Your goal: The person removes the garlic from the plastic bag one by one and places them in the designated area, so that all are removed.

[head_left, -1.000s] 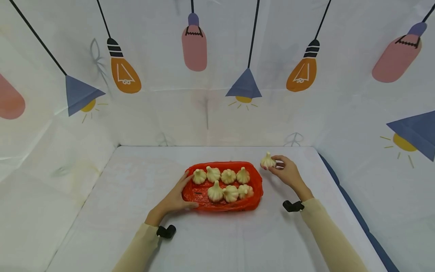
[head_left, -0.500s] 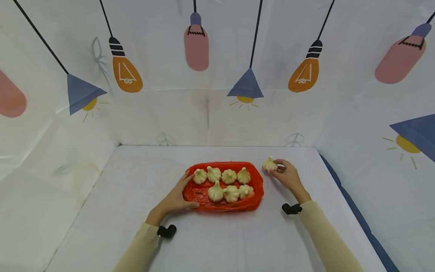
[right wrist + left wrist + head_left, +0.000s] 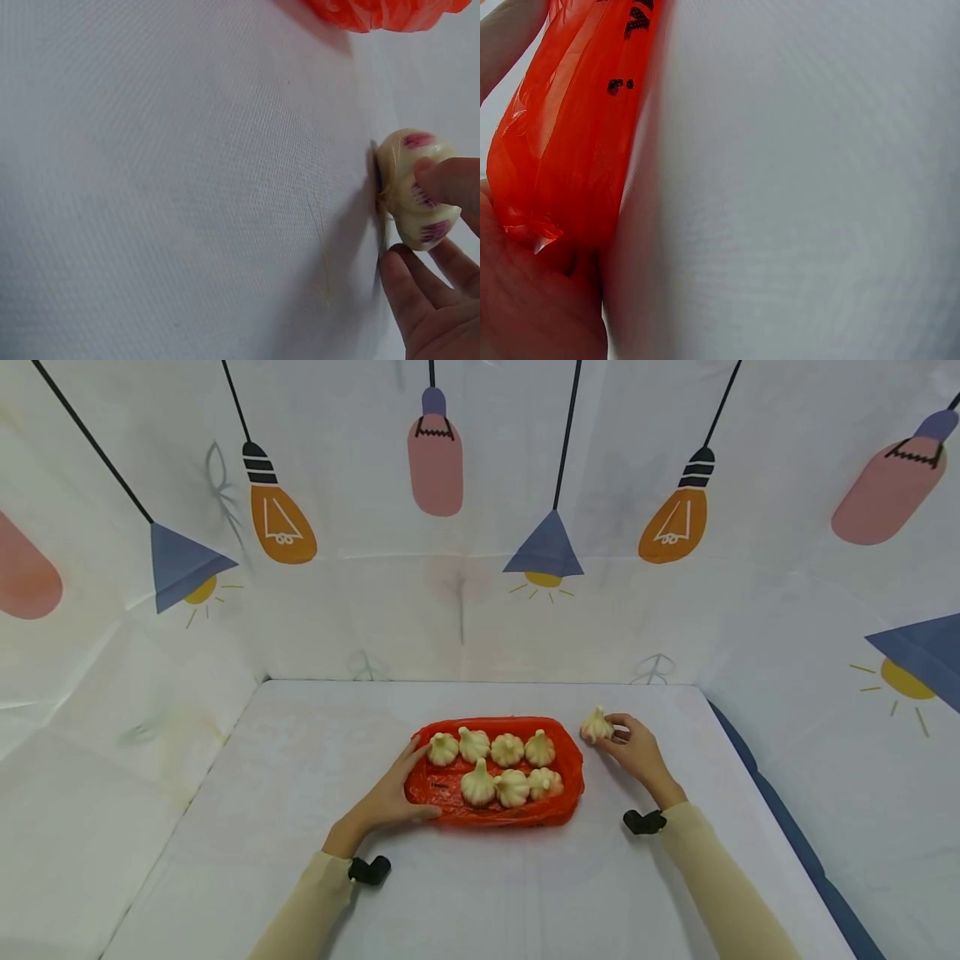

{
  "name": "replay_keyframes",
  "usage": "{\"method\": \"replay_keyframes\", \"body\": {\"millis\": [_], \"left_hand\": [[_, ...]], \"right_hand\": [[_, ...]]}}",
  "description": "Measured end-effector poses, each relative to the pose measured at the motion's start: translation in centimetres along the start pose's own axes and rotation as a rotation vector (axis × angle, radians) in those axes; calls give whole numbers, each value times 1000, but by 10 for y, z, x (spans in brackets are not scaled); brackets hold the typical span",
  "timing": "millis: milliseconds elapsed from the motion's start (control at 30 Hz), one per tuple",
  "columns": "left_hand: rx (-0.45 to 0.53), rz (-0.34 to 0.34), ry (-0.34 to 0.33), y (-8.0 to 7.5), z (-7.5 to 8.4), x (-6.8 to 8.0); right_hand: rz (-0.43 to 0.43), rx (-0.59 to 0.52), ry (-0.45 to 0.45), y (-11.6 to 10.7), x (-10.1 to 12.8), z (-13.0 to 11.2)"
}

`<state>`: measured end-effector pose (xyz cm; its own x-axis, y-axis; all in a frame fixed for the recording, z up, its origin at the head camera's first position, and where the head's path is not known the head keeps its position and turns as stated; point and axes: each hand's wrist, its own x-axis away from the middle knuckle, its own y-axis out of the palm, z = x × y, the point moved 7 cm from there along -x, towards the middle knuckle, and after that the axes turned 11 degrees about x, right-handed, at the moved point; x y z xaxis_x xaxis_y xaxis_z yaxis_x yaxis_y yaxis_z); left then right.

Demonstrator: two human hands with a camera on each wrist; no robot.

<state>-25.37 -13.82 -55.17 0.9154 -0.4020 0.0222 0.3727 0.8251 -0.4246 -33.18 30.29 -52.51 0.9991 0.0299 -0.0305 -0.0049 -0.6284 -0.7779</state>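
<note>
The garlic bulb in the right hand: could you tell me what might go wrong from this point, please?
1. The right hand pinches the garlic bulb only at its fingertips, so it might roll when let go.
2. The red tray is a thin crinkled film; the left hand holding its edge could tilt it and shift the seven bulbs inside.

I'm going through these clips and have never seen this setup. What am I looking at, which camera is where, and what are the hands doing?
No machine: a person works bare-handed, wearing a head camera and one on each wrist. The head view shows a white table with a red tray of seven garlic bulbs. The left hand grips the tray's left end; the left wrist view shows that red edge close up. The right hand pinches one more garlic bulb on the table beside the tray, seen close in the right wrist view.
</note>
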Motion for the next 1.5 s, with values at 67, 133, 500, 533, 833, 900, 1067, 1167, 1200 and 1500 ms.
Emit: {"method": "replay_keyframes", "body": {"millis": [67, 133, 500, 533, 833, 900, 1067, 1167, 1200, 1500], "left_hand": [[-1, 0, 1, 0, 0, 0], [0, 0, 2, 0, 1, 0], [2, -2, 12, 2, 1, 0], [3, -2, 13, 2, 1, 0], [6, -3, 25, 1, 1, 0], [6, -4, 22, 0, 1, 0], [1, -4, 11, 1, 1, 0], [2, -2, 14, 1, 1, 0], [4, -2, 15, 1, 1, 0], [10, 2, 24, 1, 2, 1]], "right_hand": [[-5, 10, -1, 0, -1, 0], [-9, 21, -3, 1, -1, 0], [-7, 21, -32, 0, -2, -1], [-7, 27, -35, 0, -2, -1], [-40, 39, -5, -2, 0, 1], [-49, 39, 16, -2, 1, 3], [-64, 32, 31, -4, 4, 5], [-71, 31, 31, -5, 4, 6], [-74, 32, 33, -5, 5, 7], [-80, 54, 49, -12, 8, 9]]}}
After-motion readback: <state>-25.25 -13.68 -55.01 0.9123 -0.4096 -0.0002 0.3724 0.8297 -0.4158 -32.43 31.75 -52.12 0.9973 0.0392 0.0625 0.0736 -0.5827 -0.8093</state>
